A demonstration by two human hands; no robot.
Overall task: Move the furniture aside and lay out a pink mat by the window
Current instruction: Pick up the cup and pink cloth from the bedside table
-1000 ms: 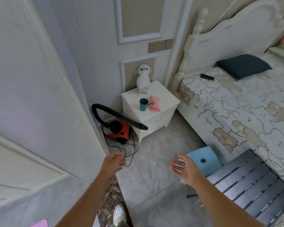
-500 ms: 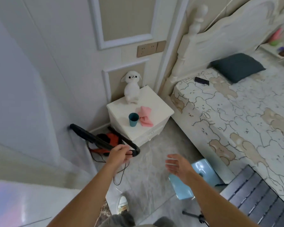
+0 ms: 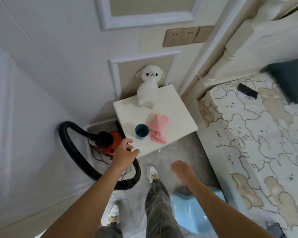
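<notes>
Beside the bed (image 3: 248,138), left hand (image 3: 125,154) unclenched at nightstand (image 3: 176,115) corner, right hand (image 3: 181,170) relaxed, empty.

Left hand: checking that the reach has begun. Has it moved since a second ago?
Yes. The left hand has gone forward from over bare floor to the nightstand's near left corner, beside the vacuum.

I cannot read the right hand (image 3: 181,170): blur masks its fingers. The right forearm hides part of the blue stool (image 3: 187,213). The frame edge crops the dark pillow (image 3: 292,78).
</notes>
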